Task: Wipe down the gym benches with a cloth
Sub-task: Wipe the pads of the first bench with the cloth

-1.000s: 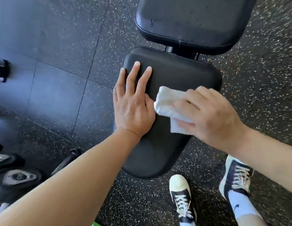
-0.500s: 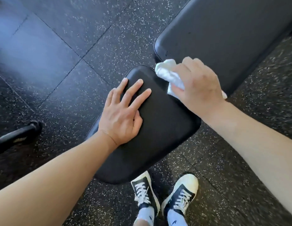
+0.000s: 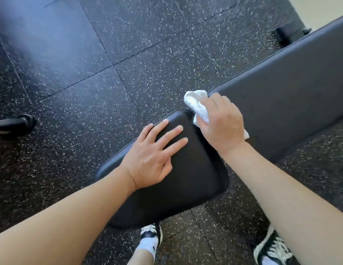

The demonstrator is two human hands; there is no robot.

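Note:
A black padded gym bench runs from bottom centre to upper right. Its small seat pad (image 3: 188, 186) lies near me and its long back pad (image 3: 293, 96) stretches away to the right. My left hand (image 3: 155, 157) rests flat on the seat pad with its fingers spread, holding nothing. My right hand (image 3: 222, 125) is closed on a crumpled white cloth (image 3: 197, 106) and presses it at the gap where the seat pad meets the near end of the back pad. Part of the cloth sticks out past my fingers, and a corner shows by my wrist.
Dark speckled rubber floor tiles (image 3: 113, 54) surround the bench. A black equipment foot (image 3: 17, 123) lies at the left edge, another dark base (image 3: 287, 35) at the upper right. My two shoes (image 3: 151, 234) (image 3: 272, 249) stand on the floor below the seat pad.
My right hand has carried the cloth from the middle of the seat pad up to its far edge by the back pad. The left hand stays flat on the seat. The view has swung.

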